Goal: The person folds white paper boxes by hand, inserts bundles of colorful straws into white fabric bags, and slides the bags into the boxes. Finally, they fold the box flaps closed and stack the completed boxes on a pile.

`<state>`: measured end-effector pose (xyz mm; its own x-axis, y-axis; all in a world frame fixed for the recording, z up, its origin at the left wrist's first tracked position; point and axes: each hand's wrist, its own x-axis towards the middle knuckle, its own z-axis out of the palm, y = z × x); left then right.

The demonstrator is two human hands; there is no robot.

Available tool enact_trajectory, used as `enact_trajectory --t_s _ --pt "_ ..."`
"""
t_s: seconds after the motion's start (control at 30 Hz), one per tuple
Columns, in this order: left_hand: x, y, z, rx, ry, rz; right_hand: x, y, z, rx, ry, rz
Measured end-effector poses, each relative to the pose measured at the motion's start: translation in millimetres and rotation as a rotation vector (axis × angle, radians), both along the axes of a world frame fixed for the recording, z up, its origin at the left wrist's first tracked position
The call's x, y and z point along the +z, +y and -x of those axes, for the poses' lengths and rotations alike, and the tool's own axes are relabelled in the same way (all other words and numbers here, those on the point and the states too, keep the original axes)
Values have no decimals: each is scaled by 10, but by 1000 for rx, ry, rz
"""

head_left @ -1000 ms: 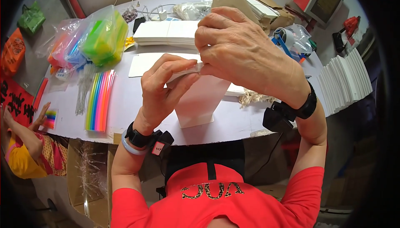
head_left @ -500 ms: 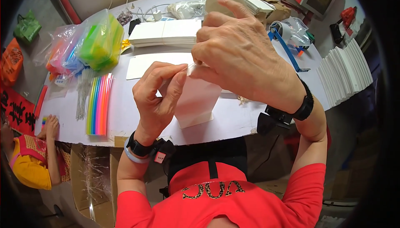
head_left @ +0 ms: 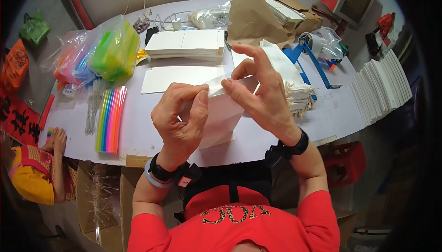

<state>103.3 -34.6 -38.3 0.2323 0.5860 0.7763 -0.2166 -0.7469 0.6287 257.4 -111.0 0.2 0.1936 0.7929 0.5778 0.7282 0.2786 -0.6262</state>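
A white paper bag or box (head_left: 221,118) stands upright on the table in front of me, its kind not fully clear. My left hand (head_left: 182,114) pinches its top corner between thumb and index finger. Across the top edge lies a thin, shiny, see-through strip (head_left: 217,87), perhaps tape. On that strip presses the thumb of my right hand (head_left: 262,88); the other fingers bend over behind the rim, partly hidden, with the index finger raised. To the right lies a stack of white bags with cord handles (head_left: 297,97).
Flat white card stacks (head_left: 184,44) lie behind the bag. Coloured tubes (head_left: 110,118) and plastic bags (head_left: 113,51) are left. A blue tape dispenser (head_left: 317,65) and white stack (head_left: 382,86) are right. Another person's hands (head_left: 57,139) rest at the left table edge.
My right hand has lowered and turned, its thumb now on the strip, uncovering the corded bags behind it. The left hand keeps its pinch at the corner.
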Motion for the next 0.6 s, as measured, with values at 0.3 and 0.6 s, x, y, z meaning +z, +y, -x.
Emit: enact_trajectory --t_s 0.3,0.6 --pt "25 -150 -83 62 -95 130 -150 24 139 -59 188 -171" --pt "-47 -157 -21 91 -53 -6 -41 -112 56 -146 -256 -442"
